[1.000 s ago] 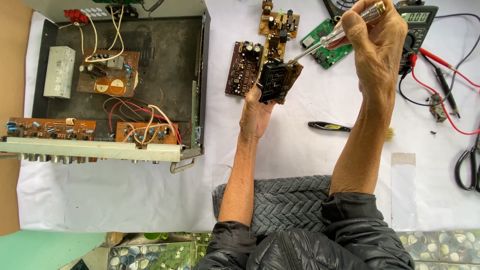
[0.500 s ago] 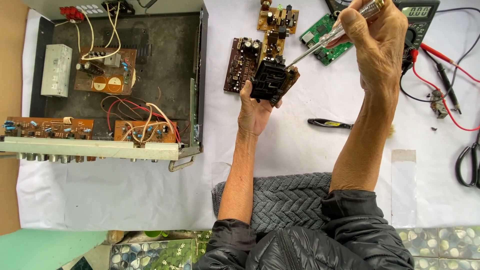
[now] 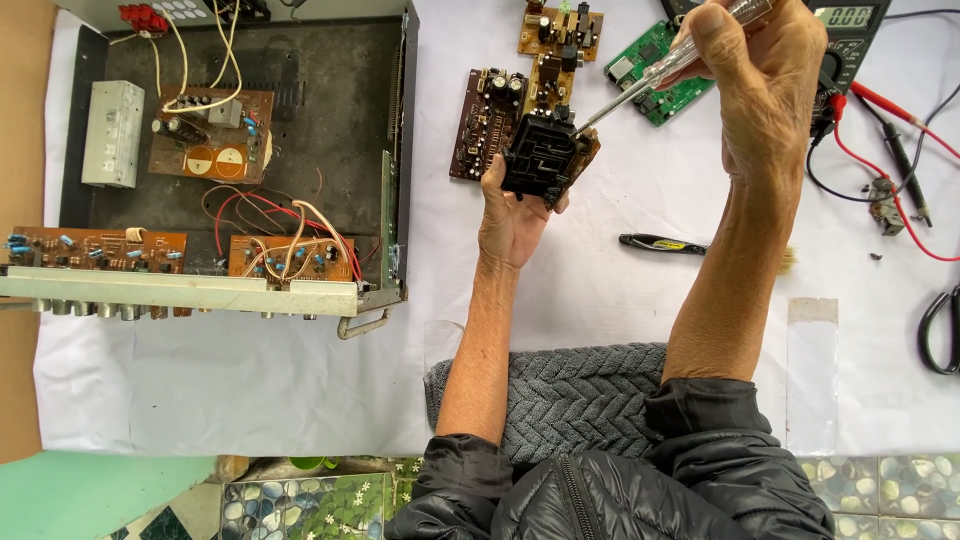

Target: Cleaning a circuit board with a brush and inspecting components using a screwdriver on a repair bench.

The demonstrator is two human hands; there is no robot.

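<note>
Black heatsink board (image 3: 548, 155) gripped in left hand (image 3: 512, 215); right hand (image 3: 765, 80) screwdriver (image 3: 655, 72) touching it.

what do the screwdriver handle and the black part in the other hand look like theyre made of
Screwdriver: handle looks like clear glossy plastic, since the background shows through it; the shaft looks like bare metal, grey and shiny. Black part, held in the left hand: seemingly matte moulded plastic with ridges, on a brown circuit board; uncertain.

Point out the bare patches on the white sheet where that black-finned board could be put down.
Free: the white sheet below the open chassis, and the strip between the left hand and the brush. Crowded: the top, with loose circuit boards, and the right edge, with meter, red leads and scissors.
</note>
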